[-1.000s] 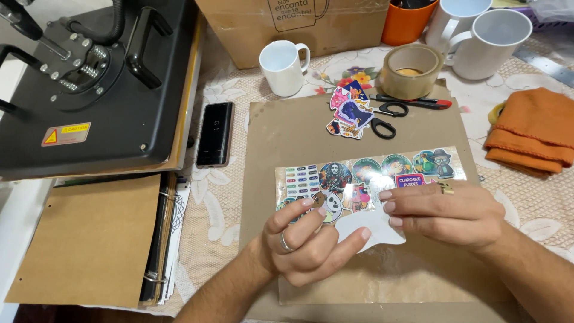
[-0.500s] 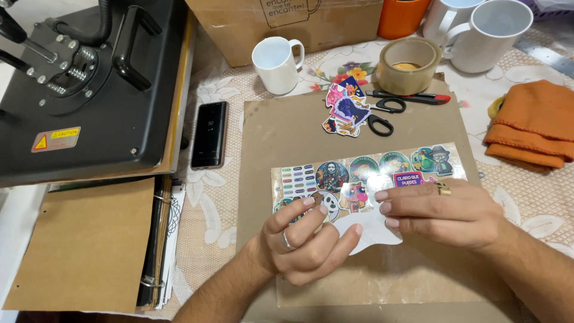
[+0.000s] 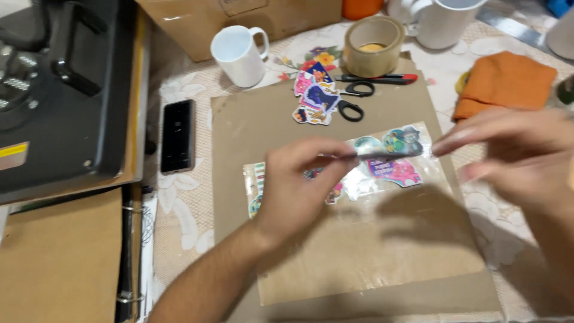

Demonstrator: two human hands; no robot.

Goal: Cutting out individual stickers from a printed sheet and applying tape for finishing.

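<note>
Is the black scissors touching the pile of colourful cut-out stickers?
Touching. In the head view the scissors lie with one handle loop right against the edge of the sticker pile; no gap shows between them.

- Two hands, left (image 3: 296, 191) and right (image 3: 514, 155), are showing.
- Two white mugs (image 3: 238, 55) (image 3: 439, 23) are standing.
- One tape roll (image 3: 375, 37), one scissors (image 3: 353, 98), one phone (image 3: 178, 135) are lying.

Sticker sheet (image 3: 382, 158): glossy clear strip with round and shaped colour stickers in teal, pink and purple, on brown paper at centre, partly hidden by a hand. Loose sticker pile (image 3: 315, 96): blue, pink and orange, at 12 o'clock from the sheet. Cardboard box (image 3: 239, 18): brown, top edge, 11 o'clock. Phone (image 3: 177, 135): black, screen dark, 9 o'clock. Warning label (image 3: 13, 157): yellow and white, on black press, far 9 o'clock.
</note>
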